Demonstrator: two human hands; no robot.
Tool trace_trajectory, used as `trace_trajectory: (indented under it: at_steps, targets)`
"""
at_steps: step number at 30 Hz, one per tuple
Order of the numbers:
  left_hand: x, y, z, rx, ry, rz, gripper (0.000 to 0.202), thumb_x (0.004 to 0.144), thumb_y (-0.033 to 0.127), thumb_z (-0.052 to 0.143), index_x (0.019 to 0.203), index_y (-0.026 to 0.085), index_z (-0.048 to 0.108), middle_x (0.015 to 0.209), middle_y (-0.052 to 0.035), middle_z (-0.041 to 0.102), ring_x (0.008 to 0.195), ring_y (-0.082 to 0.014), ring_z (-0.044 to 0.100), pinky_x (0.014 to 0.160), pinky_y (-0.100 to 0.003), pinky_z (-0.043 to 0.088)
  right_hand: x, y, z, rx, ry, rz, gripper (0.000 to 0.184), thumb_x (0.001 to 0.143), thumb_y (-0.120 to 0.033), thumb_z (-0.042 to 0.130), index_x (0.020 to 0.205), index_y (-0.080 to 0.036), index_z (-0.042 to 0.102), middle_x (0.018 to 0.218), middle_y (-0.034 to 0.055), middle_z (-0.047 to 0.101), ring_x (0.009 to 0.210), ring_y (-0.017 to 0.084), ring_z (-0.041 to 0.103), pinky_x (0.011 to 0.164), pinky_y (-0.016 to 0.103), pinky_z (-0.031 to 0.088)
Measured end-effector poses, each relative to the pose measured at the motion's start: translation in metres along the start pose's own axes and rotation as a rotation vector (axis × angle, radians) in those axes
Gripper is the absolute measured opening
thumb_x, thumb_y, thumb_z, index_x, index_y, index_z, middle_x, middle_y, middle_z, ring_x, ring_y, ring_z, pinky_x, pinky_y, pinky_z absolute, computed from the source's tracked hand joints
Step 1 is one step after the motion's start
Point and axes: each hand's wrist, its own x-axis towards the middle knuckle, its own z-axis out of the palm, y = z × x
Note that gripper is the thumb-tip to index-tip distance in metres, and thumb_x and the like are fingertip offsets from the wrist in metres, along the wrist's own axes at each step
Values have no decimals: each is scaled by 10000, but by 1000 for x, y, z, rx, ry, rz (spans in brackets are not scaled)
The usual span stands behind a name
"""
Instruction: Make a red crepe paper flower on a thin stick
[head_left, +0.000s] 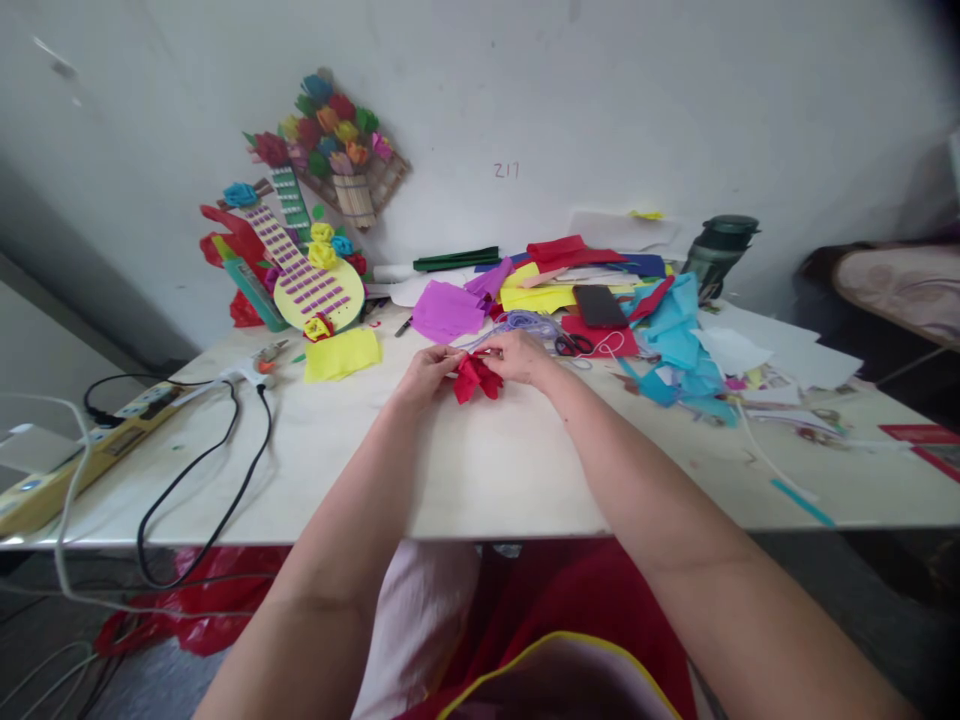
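Observation:
A small red paper flower [477,382] is held between both hands above the middle of the table [495,480], its petals hanging downward. My left hand [429,374] pinches it from the left side. From the right, my right hand [517,357] grips its upper edge with bent fingers. Just beyond the hands lie a coil of pale purple cord [525,322] and a pair of scissors with black handles [574,345]. The fingertips partly cover the top of the flower.
Purple paper [448,312], yellow paper [343,354] and blue crepe paper [671,325] lie around. A phone [598,306] rests on red sheets. At left are a glue gun [251,370], cables, a power strip [90,455] and a flower-decorated guitar shape [319,292]. A dark bottle [720,255] stands back right.

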Motion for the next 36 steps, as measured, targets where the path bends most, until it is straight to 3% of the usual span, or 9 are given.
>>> trace_trajectory:
  at_steps: [17,23,28,32,36]
  targets:
    - [-4,4,3,-53,-5,-15,399,519,388,812,753,130,616,650,-14,627,535,-109,561,505,-223,436,-6,-8,-2,-286,-46,-94,326,814,-235,457,1036,-223,696,982,103,716,917,253,643,754,328,421]
    - [-5,5,2,-65,-12,-28,366,505,337,824,721,122,621,633,-18,631,547,-107,570,541,-224,444,-4,-6,-4,-161,-108,-55,346,780,-260,520,1089,-261,675,958,62,720,884,226,635,733,294,411]
    - [-5,7,1,-59,-3,-10,316,512,290,818,696,116,628,630,-19,635,564,-106,573,586,-232,461,-1,4,-8,62,-126,46,368,761,-261,571,1114,-187,638,825,47,697,715,156,596,637,244,388]
    - [-6,7,0,-64,-8,-18,334,504,302,818,702,112,628,631,-34,645,551,-116,577,564,-239,456,0,11,-7,179,-118,-24,296,802,-273,556,1058,-186,677,738,22,675,662,117,564,648,229,385]
    - [-8,8,-1,-73,-29,-29,340,498,302,820,701,114,623,600,-21,636,524,-110,566,538,-228,446,0,10,-6,180,-123,-81,355,821,-264,543,1157,-228,653,792,20,712,713,126,603,691,236,409]
